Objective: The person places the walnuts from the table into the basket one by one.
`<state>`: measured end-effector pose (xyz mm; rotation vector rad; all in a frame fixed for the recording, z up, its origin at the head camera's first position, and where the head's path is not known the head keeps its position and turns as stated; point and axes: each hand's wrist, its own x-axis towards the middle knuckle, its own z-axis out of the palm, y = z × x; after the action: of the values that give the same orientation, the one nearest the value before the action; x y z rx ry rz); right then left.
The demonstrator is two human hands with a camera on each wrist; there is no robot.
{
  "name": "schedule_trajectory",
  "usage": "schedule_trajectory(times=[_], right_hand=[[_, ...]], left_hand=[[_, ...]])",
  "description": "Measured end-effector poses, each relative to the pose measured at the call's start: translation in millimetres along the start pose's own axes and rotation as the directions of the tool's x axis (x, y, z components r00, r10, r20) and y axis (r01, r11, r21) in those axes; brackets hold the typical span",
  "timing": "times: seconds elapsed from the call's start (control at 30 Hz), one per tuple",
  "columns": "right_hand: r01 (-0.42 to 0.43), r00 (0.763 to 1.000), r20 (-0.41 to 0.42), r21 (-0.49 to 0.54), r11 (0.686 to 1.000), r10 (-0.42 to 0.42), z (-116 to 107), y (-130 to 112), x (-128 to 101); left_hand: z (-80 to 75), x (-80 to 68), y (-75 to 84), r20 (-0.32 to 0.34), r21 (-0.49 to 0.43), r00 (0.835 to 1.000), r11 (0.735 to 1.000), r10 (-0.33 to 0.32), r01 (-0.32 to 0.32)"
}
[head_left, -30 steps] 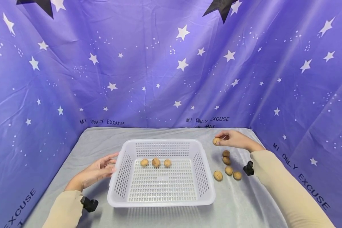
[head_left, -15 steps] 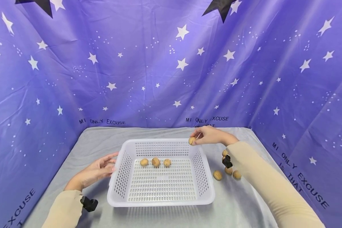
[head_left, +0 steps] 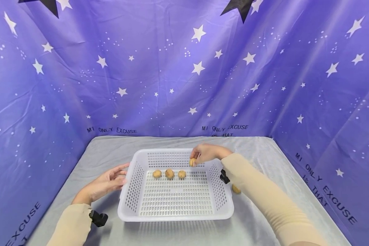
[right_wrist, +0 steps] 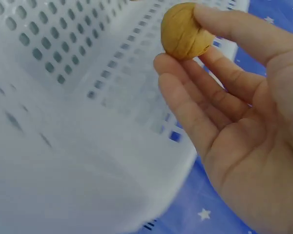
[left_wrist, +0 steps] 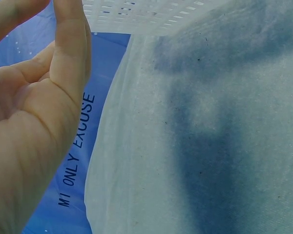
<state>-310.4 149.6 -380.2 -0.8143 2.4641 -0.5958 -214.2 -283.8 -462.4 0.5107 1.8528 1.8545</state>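
Observation:
My right hand (head_left: 207,152) pinches a walnut (right_wrist: 184,31) between thumb and fingertips, over the far right part of a white plastic basket (head_left: 175,218). Inside the basket, three walnuts lie in a row toward the back, among them a middle walnut (head_left: 169,174). On the left, my left hand (head_left: 106,181) touches the basket's left side with its fingers fairly straight. The left wrist view shows this hand beside the basket's perforated wall, its fingertips cut off by the frame.
One loose walnut (head_left: 236,189) shows on the grey cloth (head_left: 258,222) right of the basket; the right sleeve (head_left: 258,191) hides the area beyond it. A purple star-patterned curtain (head_left: 160,75) encloses the table's back and sides.
My right hand has carried the pinched walnut leftward from the table's right side, past the basket's corner, to over its inside. The left hand stays at the basket's side.

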Motion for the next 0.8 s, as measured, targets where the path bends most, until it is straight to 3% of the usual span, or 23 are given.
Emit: schedule_trajectory(times=[0.23,0.4,0.63,0.8], right_hand=[[-0.141,0.989,0.034,-0.002,0.990,0.141,20.5,5.0,9.1],[-0.164,0.986,0.031,-0.019,0.986,0.164,31.8,7.4,12.6],[-0.158,0.986,0.021,-0.145,0.977,0.163,43.5,5.2,16.5],[-0.199,0.980,0.002,-0.130,0.971,0.201,45.4,5.3,15.5]], left_hand=[[0.1,1.8,0.4,-0.002,-0.014,1.000,1.000,0.006,-0.006],[-0.1,2.0,-0.3,-0.002,-0.014,1.000,1.000,0.004,-0.004],[-0.5,1.4,-2.8,-0.016,0.001,1.000,1.000,0.002,-0.002],[-0.7,1.1,-2.5,-0.010,0.007,1.000,1.000,0.003,-0.002]])
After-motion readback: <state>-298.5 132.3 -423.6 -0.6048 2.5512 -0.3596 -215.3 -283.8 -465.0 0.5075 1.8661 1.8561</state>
